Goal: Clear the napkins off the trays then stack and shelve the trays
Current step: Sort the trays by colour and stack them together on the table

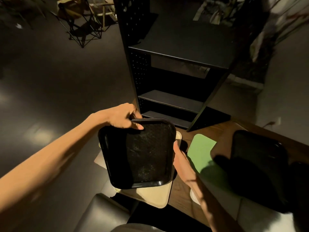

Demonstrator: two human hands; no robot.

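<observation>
A stack of black trays point(142, 156) is held up in front of me, over a beige tray point(155, 196) that lies on the wooden table point(180, 196). My left hand point(123, 117) grips the stack's far left corner, thumb on the top tray's rim. My right hand point(181, 160) holds the stack's right edge. The top tray is bare; I see no napkin on it. A green tray point(200, 151) lies flat on the table to the right. Another black tray point(257, 166) sits further right.
A tall black shelf unit point(180, 54) stands just beyond the table, its shelves bare. A grey seat point(98, 213) is at my lower left. Dark floor spreads to the left, with a wire-frame stand point(83, 30) far back and plants point(270, 36) at the upper right.
</observation>
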